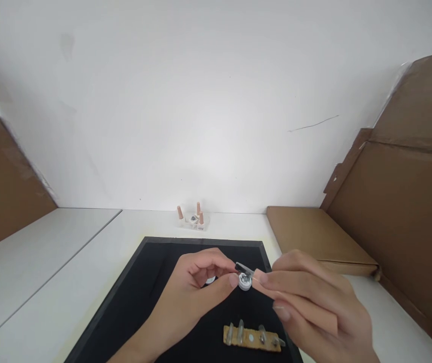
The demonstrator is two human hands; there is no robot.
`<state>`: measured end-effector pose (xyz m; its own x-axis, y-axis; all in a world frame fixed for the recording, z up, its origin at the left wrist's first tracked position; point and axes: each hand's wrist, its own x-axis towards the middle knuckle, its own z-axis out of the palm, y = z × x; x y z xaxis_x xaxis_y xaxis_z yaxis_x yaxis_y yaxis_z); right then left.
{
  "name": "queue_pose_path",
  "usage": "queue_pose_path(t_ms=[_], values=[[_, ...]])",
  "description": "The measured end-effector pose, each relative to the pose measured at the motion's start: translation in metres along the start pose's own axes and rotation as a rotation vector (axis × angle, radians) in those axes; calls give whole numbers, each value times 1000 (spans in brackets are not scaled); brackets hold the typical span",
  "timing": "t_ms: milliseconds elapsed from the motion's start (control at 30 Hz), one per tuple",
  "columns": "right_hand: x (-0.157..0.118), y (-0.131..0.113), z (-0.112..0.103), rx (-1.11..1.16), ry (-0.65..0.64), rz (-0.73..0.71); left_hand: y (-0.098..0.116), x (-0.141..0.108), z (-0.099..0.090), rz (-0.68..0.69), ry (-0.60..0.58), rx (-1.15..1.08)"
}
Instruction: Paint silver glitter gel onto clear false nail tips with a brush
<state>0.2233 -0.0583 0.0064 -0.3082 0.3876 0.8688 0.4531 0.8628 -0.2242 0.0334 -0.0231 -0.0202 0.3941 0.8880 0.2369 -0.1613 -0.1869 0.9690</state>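
Observation:
My right hand (321,302) is closed around the long pink handle of a nail polish brush (295,301), its front end pointing left. My left hand (196,282) pinches thumb and forefinger together by a small shiny piece with a dark end (243,268); what exactly sits between the fingertips is too small to tell. Just below that end is a small white round pot (245,282) with silvery contents. A white round thing (210,280) shows partly behind my left fingers. Nearer me, a tan strip (251,338) carries several clear false nails.
Both hands are over a black mat (170,257) on a white table (132,224). Against the back wall stands a clear tray (189,225) with pink-capped bottles. A flat cardboard box (314,232) lies right, beside tall cardboard panels.

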Motion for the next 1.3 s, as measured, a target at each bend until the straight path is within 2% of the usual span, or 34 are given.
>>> queue_pose_path(t_ms=[367, 633, 767, 967, 1167, 1300], values=[[-1, 0, 1, -10, 31, -47, 0, 1, -1, -14, 6, -26], [3, -3, 0, -17, -1, -4, 2, -1, 0, -26, -7, -41], [0, -2, 1, 2, 28, 4, 0, -1, -1, -21, -25, -67], [-6, 0, 2, 18, 46, -64, -2, -1, -3, -26, -34, -83], [-2, -1, 1, 8, 31, 11, 0, 0, -2, -19, -21, -84], [-4, 0, 2, -10, 34, -18, 0, 1, -4, -31, -26, -78]])
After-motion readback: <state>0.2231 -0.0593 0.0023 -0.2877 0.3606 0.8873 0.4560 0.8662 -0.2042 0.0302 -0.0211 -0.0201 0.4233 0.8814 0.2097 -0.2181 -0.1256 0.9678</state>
